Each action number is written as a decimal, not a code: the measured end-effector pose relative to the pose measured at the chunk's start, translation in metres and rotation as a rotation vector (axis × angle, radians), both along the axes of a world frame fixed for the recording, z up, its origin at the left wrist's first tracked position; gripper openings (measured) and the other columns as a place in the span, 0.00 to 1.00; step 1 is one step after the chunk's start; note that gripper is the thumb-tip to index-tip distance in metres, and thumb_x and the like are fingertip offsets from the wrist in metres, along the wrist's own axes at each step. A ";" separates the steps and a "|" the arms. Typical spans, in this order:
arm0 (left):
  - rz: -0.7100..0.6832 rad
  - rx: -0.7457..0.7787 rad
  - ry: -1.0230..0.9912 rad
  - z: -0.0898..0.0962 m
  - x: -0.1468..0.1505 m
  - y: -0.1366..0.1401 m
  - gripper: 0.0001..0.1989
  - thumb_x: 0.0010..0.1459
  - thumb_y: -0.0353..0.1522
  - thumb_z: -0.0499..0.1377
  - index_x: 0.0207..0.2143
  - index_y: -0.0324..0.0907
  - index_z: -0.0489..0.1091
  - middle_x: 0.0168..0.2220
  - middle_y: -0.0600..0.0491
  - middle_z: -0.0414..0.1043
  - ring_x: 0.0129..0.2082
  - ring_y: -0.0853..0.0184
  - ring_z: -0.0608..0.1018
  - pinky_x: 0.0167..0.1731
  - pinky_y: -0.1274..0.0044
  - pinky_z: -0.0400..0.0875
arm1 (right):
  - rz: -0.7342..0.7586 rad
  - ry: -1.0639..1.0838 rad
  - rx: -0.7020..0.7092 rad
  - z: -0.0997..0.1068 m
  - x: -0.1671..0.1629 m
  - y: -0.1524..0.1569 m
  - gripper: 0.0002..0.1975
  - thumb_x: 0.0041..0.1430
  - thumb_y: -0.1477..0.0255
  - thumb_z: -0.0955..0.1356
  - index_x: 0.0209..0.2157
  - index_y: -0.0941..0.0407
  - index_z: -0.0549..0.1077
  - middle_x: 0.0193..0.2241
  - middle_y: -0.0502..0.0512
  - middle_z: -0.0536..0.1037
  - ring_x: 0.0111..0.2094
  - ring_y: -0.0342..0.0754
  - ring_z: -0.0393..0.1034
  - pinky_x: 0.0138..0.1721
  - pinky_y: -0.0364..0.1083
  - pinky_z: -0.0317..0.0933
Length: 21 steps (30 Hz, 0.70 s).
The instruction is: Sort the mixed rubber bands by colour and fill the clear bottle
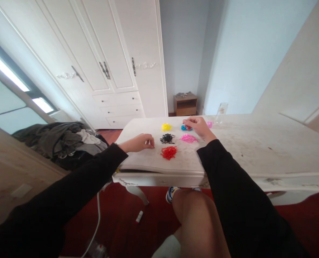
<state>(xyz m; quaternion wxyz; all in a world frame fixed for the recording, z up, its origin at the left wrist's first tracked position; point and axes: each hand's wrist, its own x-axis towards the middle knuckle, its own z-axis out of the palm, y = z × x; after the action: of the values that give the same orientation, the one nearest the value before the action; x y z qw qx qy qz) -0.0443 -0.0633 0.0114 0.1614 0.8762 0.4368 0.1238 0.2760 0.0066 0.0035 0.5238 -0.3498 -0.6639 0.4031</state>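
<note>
My right hand [199, 127] hovers at the blue pile of thin strips [185, 128], fingers pinched together. A small reddish bit shows at its fingertips, too small to name. My left hand [141, 142] rests on the left of the white table [224, 150], fingers curled inward; what they hold, if anything, is hidden. Between the hands lie a black pile of strips [167, 138], a red pile [169, 153] nearer me, and a pink pile [189, 138] to the right. A yellow pile [166, 127] sits farther back. The strips look like small rubber bands.
A clear glass bottle [222, 113] stands at the table's back edge, with a pink item [209, 124] beside it. Dark clothes [60, 141] are heaped left of the table. A white cable [98, 215] hangs down, and a small white object [139, 216] lies on the floor.
</note>
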 end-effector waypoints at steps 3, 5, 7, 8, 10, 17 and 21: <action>0.082 0.097 -0.107 -0.002 0.015 0.011 0.06 0.58 0.34 0.63 0.32 0.41 0.79 0.32 0.52 0.79 0.32 0.68 0.75 0.35 0.77 0.68 | -0.005 -0.011 0.001 0.001 0.001 -0.001 0.24 0.45 0.49 0.78 0.23 0.57 0.77 0.20 0.51 0.73 0.24 0.43 0.64 0.28 0.46 0.59; 0.146 0.173 -0.174 -0.001 0.025 0.017 0.07 0.58 0.35 0.64 0.31 0.41 0.79 0.31 0.52 0.79 0.31 0.68 0.75 0.35 0.76 0.68 | -0.008 -0.021 0.003 0.001 0.001 -0.002 0.22 0.45 0.51 0.78 0.24 0.57 0.77 0.21 0.51 0.74 0.24 0.43 0.64 0.29 0.46 0.59; 0.173 0.195 -0.225 0.002 0.031 0.022 0.08 0.59 0.36 0.64 0.34 0.40 0.81 0.32 0.51 0.81 0.32 0.67 0.76 0.36 0.75 0.69 | -0.011 -0.031 0.006 0.003 0.002 -0.003 0.21 0.44 0.52 0.78 0.24 0.57 0.77 0.21 0.51 0.74 0.24 0.43 0.65 0.29 0.46 0.59; 0.182 0.200 -0.248 0.003 0.032 0.025 0.09 0.60 0.36 0.64 0.36 0.40 0.81 0.34 0.50 0.82 0.33 0.67 0.77 0.37 0.75 0.70 | -0.012 -0.033 0.006 0.003 0.002 -0.004 0.21 0.44 0.53 0.78 0.25 0.57 0.77 0.21 0.52 0.74 0.24 0.43 0.65 0.29 0.46 0.60; 0.201 0.193 -0.274 0.004 0.025 0.029 0.12 0.63 0.37 0.61 0.39 0.41 0.82 0.38 0.49 0.83 0.36 0.65 0.79 0.39 0.75 0.71 | -0.012 -0.037 0.000 0.004 0.002 -0.004 0.21 0.44 0.53 0.78 0.25 0.57 0.77 0.21 0.52 0.75 0.24 0.43 0.64 0.29 0.46 0.60; 0.262 0.134 -0.084 -0.014 -0.023 0.039 0.15 0.54 0.38 0.66 0.43 0.43 0.83 0.39 0.50 0.81 0.34 0.66 0.77 0.38 0.75 0.71 | -0.005 -0.053 0.006 0.004 0.002 -0.003 0.17 0.44 0.57 0.78 0.24 0.57 0.77 0.20 0.51 0.73 0.24 0.43 0.63 0.28 0.46 0.58; 0.170 0.152 -0.104 -0.021 -0.025 0.037 0.11 0.56 0.38 0.64 0.38 0.44 0.83 0.37 0.50 0.79 0.34 0.66 0.76 0.39 0.75 0.70 | 0.006 -0.073 0.005 0.002 0.003 -0.002 0.14 0.45 0.60 0.77 0.24 0.57 0.78 0.20 0.51 0.73 0.24 0.43 0.63 0.28 0.46 0.57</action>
<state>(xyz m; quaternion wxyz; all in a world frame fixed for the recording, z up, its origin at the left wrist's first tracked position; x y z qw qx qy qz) -0.0689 -0.0265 -0.0097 0.1057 0.8381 0.4900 0.2153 0.2786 0.0049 0.0058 0.4988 -0.3610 -0.6848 0.3898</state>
